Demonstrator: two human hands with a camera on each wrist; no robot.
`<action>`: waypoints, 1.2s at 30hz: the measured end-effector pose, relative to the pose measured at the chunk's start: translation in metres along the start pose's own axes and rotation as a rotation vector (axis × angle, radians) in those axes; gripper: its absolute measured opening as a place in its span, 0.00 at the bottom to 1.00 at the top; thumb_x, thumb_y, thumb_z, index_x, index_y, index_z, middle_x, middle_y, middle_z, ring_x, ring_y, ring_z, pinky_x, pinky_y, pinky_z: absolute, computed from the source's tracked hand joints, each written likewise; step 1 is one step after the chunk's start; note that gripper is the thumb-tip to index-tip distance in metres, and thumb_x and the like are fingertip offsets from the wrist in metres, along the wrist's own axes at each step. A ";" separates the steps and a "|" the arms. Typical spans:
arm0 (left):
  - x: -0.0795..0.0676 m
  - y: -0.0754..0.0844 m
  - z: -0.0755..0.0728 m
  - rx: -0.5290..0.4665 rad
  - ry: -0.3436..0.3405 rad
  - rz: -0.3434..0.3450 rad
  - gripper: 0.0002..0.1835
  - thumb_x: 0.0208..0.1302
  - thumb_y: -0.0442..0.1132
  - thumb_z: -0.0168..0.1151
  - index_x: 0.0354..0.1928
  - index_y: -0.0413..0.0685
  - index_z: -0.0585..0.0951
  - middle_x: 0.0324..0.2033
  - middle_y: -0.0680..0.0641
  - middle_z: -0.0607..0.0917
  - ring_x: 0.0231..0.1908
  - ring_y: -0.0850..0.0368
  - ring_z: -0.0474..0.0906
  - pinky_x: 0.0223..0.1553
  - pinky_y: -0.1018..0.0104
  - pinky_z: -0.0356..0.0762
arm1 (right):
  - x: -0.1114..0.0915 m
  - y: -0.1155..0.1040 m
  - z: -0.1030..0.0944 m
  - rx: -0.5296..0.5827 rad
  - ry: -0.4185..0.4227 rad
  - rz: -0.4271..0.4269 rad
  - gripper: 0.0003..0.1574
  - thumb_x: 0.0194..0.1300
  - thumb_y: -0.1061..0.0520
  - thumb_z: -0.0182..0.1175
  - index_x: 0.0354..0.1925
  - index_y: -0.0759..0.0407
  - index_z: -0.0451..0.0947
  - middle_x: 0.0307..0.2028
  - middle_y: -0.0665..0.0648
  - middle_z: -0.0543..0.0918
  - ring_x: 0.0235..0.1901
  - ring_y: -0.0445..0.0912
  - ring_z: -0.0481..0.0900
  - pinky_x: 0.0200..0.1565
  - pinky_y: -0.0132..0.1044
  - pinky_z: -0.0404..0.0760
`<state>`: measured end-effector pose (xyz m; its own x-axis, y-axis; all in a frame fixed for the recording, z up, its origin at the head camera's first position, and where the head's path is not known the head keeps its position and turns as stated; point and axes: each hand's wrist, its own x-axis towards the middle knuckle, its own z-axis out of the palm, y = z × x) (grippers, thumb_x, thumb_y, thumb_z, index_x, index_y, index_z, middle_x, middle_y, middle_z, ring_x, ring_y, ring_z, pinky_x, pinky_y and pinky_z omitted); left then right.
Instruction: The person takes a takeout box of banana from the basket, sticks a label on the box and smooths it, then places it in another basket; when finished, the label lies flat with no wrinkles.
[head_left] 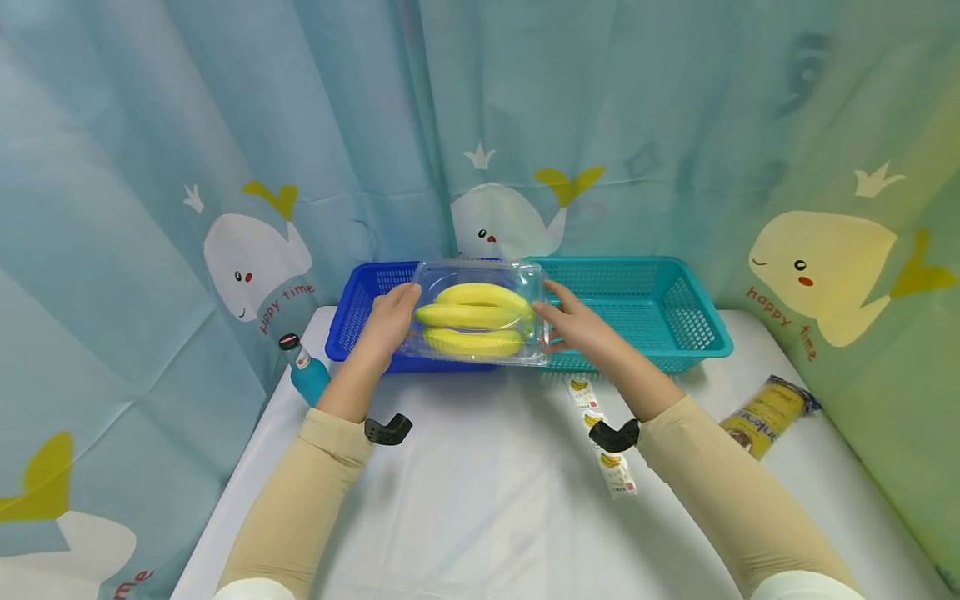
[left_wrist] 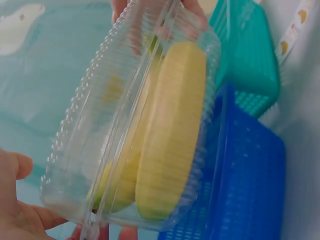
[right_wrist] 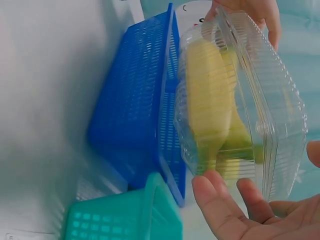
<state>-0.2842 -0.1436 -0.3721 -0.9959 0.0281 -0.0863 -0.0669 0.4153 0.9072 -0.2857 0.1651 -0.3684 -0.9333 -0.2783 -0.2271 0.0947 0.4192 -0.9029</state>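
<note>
A clear plastic clamshell box (head_left: 480, 271) with several yellow bananas (head_left: 476, 317) inside is held up between both hands, over the baskets. My left hand (head_left: 392, 323) grips its left end; in the left wrist view the fingers of that hand (left_wrist: 25, 210) pass under the corner while the thumb stands off the side. At the opposite end my right hand (head_left: 577, 321) holds the box, its fingertips (right_wrist: 212, 187) against the lower wall in the right wrist view. The lid lies over the bananas, its rim meeting the base along the seam.
Behind the box stand a blue basket (head_left: 352, 312) and, to its right, a teal basket (head_left: 705, 333). A blue bottle (head_left: 309, 379) is at the left. A strip of banana stickers (head_left: 617, 475) and a yellow packet (head_left: 772, 412) lie on the white table (head_left: 480, 483). Printed curtains (head_left: 360, 100) surround it.
</note>
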 end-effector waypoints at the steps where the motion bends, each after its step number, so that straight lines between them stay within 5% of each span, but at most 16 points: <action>1: -0.003 0.001 0.001 -0.004 -0.007 0.003 0.35 0.74 0.65 0.38 0.76 0.57 0.59 0.73 0.42 0.56 0.65 0.40 0.66 0.66 0.41 0.67 | -0.003 0.002 -0.001 -0.005 0.002 -0.007 0.46 0.76 0.38 0.47 0.79 0.37 0.33 0.69 0.67 0.62 0.46 0.58 0.76 0.52 0.51 0.84; 5: -0.016 0.000 0.008 -0.015 -0.030 0.025 0.34 0.75 0.64 0.39 0.75 0.57 0.60 0.69 0.43 0.60 0.59 0.43 0.71 0.59 0.46 0.75 | -0.019 0.015 -0.005 -0.027 0.011 -0.031 0.47 0.76 0.37 0.47 0.79 0.41 0.33 0.68 0.69 0.63 0.44 0.54 0.80 0.51 0.49 0.85; 11: -0.037 -0.010 0.017 -0.127 -0.095 0.028 0.30 0.76 0.62 0.40 0.73 0.58 0.63 0.69 0.47 0.64 0.64 0.46 0.66 0.62 0.48 0.73 | -0.047 0.036 -0.005 -0.055 0.059 -0.069 0.50 0.73 0.33 0.48 0.79 0.48 0.39 0.61 0.70 0.68 0.39 0.51 0.80 0.44 0.43 0.85; 21: -0.068 -0.032 0.033 -0.253 -0.100 0.012 0.19 0.77 0.51 0.44 0.64 0.54 0.68 0.56 0.47 0.71 0.49 0.50 0.67 0.48 0.60 0.74 | -0.085 0.069 0.011 -0.075 0.117 -0.117 0.44 0.75 0.37 0.48 0.78 0.48 0.44 0.52 0.64 0.72 0.50 0.54 0.76 0.43 0.41 0.84; 29: -0.081 -0.066 0.051 -0.296 -0.100 -0.030 0.15 0.77 0.46 0.46 0.59 0.50 0.69 0.57 0.45 0.71 0.44 0.53 0.70 0.42 0.62 0.76 | -0.096 0.093 0.027 -0.034 0.109 -0.088 0.42 0.76 0.41 0.50 0.78 0.49 0.45 0.46 0.63 0.70 0.35 0.48 0.74 0.36 0.42 0.83; 36: -0.083 -0.089 0.066 -0.299 -0.095 -0.044 0.14 0.76 0.44 0.48 0.58 0.50 0.70 0.48 0.44 0.69 0.41 0.54 0.70 0.39 0.64 0.76 | -0.094 0.114 0.036 -0.023 0.125 -0.052 0.41 0.76 0.44 0.51 0.77 0.50 0.47 0.45 0.62 0.70 0.31 0.46 0.72 0.31 0.39 0.83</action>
<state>-0.1912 -0.1227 -0.4733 -0.9823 0.1069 -0.1539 -0.1392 0.1331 0.9813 -0.1742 0.2077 -0.4628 -0.9727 -0.1913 -0.1316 0.0382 0.4274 -0.9033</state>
